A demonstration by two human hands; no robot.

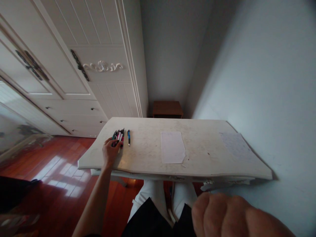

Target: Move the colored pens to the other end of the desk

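- White desk [145,148] spans the middle of a dim room, its top scuffed and stained, its front edge gently curved.
- Left hand [111,152], wearing a ring [104,143], has its fingers and thumb closed around a bunch of pens [119,135] at the desk's left end; dark, white and pink barrels show, partly covered by the hand.
- Right hand [225,215] is large and blurred in the foreground, fingers curled together; I cannot tell whether it holds anything. It blocks the view of the floor below the desk's right side.
- Just right of the bunch, apart from it, lies one slim blue-and-black pen [128,138].
- Near the desk's middle lies a sheet of paper [173,147], its right edge uneven; farther right, a second sheet [237,146] bears faint marks.
- Under the desk edge show legs in white trousers [153,194], with black cloth [153,220] nearer.
- Cream wardrobe [106,33], grooved and carved, has dark metal handles [79,65] and shut drawers [71,112]; their contents are hidden.
- Behind the desk stands a brown wooden cabinet [167,107].
- Glossy reddish floorboards [81,204] reflect window light; a plain pale wall [276,98] rises at right.
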